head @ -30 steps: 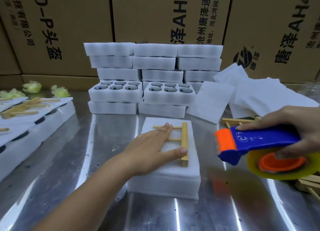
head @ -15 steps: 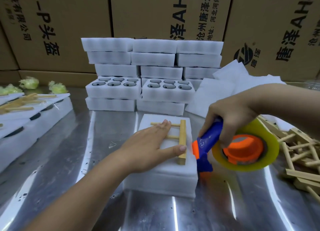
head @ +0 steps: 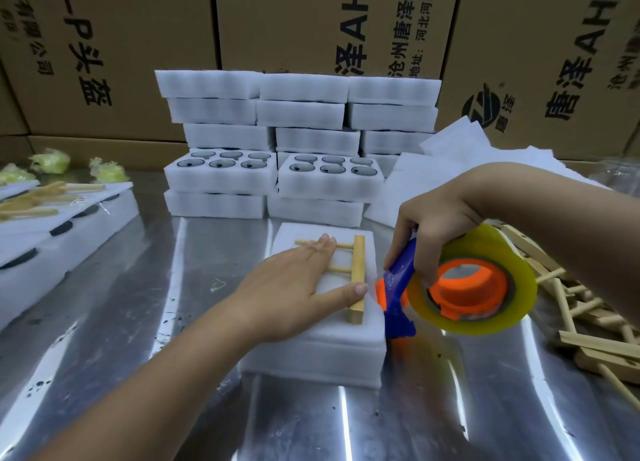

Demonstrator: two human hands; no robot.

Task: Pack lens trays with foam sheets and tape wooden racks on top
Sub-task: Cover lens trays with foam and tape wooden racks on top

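A white foam lens tray (head: 311,353), covered by a foam sheet, lies on the metal table in front of me. A wooden rack (head: 356,277) rests on top of it. My left hand (head: 294,287) lies flat on the rack, fingers spread, pressing it down. My right hand (head: 436,232) grips the blue handle of a tape dispenser (head: 471,284) with an orange hub and a yellowish tape roll. The dispenser's orange and blue nose touches the tray's right edge, beside the rack's thick bar.
Stacked foam trays (head: 298,142), two showing dark lenses, stand behind. Loose foam sheets (head: 450,162) lie at the back right. A pile of wooden racks (head: 588,322) sits at the right. Finished trays with racks (head: 52,225) line the left. Cardboard boxes (head: 311,20) wall the back.
My right hand has swung the tape dispenser from the right down to the tray's right edge, tilting the roll towards me. My left hand has stayed flat on the rack.
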